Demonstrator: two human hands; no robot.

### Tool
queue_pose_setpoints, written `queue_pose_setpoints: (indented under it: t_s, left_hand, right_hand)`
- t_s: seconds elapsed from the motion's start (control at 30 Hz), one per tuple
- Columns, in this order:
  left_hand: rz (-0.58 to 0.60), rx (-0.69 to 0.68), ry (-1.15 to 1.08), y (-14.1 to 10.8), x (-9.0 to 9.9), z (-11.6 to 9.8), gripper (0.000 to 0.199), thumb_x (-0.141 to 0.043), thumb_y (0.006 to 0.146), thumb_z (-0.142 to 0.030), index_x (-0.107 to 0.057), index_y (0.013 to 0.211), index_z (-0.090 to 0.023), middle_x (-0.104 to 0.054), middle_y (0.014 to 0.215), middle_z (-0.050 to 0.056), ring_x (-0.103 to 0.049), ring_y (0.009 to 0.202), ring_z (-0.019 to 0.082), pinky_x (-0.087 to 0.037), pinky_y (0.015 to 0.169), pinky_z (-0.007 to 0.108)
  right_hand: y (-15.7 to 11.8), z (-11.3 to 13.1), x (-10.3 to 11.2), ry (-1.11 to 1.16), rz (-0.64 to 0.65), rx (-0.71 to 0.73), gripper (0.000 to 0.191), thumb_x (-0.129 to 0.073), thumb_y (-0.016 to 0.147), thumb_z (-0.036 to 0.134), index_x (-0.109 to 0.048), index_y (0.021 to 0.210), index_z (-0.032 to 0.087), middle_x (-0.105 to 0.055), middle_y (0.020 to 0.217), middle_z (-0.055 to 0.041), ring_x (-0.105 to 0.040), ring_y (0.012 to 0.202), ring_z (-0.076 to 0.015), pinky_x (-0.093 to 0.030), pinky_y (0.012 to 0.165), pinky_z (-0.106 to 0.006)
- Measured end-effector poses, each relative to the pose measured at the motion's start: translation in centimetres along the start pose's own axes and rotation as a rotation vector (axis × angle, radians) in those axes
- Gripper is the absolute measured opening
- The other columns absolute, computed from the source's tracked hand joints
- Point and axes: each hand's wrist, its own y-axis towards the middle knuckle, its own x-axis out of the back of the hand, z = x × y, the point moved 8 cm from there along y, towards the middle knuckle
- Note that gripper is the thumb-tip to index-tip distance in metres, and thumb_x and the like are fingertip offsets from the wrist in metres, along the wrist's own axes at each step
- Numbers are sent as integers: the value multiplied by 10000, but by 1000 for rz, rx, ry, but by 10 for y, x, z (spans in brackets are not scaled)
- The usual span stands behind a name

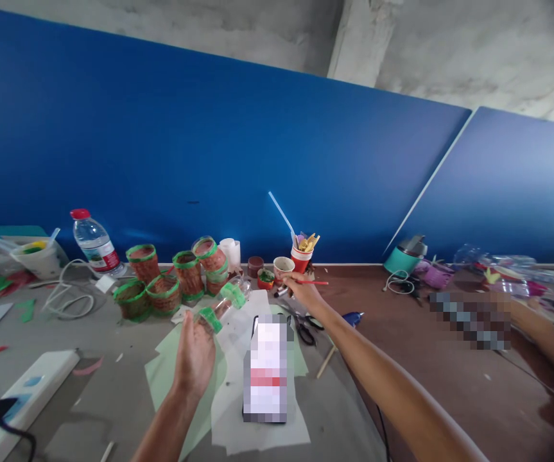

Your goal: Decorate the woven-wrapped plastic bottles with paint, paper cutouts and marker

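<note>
My left hand [196, 351] is wrapped round the lower end of a clear plastic bottle [226, 307], which tilts up to the right and has green painted patches. Between the fingers of my right hand [303, 289] is a thin red paintbrush [319, 283]; its tip is hidden. That hand is beside a stained paper cup [283, 264] and partly in front of it. Close by are a small pot with green contents [266, 278] and a red cup [302, 258] of wooden sticks. Below my hands, a lit phone [267, 369] lies on white paper [228, 420].
Brown pots with green rims [162, 290] stand at the back left, near a water bottle [96, 240]. Scissors [304, 328] and a blue glue gun [352, 318] lie right of the phone. A power strip [31, 404] is front left. Another person's arm [541, 330] reaches in at right.
</note>
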Motion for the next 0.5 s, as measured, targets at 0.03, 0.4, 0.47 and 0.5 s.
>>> queue_pose_setpoints:
  t_s: [0.03, 0.4, 0.47, 0.5]
  left_hand:
    - [-5, -9, 3, 0, 1, 0, 523, -465, 866, -577, -730, 982, -141, -727, 1078, 132, -576, 1185, 298, -392, 1058, 434]
    - [-35, -21, 37, 0, 0, 0, 509, -458, 873, -562, -733, 973, -146, -728, 1083, 121, -568, 1199, 296, -385, 1068, 435]
    - [-37, -18, 43, 0, 0, 0, 496, -471, 866, -559, -733, 966, -150, -731, 1074, 120, -569, 1199, 297, -386, 1069, 438]
    - [-41, -22, 47, 0, 1, 0, 491, -478, 862, -560, -734, 961, -152, -733, 1069, 120, -570, 1197, 298, -387, 1068, 440]
  right_hand:
    - [2, -3, -1, -13, 7, -1, 211, -556, 735, 300, -710, 803, 172, -632, 590, -5, -512, 465, -129, -423, 464, -250]
    - [11, -26, -5, -104, 58, 5, 191, -564, 764, 205, -717, 878, 192, -700, 749, -22, -576, 528, -129, -457, 518, -242]
    - [14, -28, -5, -89, 44, 4, 205, -579, 759, 203, -710, 916, 192, -703, 767, -29, -575, 551, -131, -460, 519, -238]
    - [15, -29, -5, -76, 40, 0, 222, -580, 759, 209, -705, 942, 185, -698, 760, -31, -572, 556, -131, -461, 515, -236]
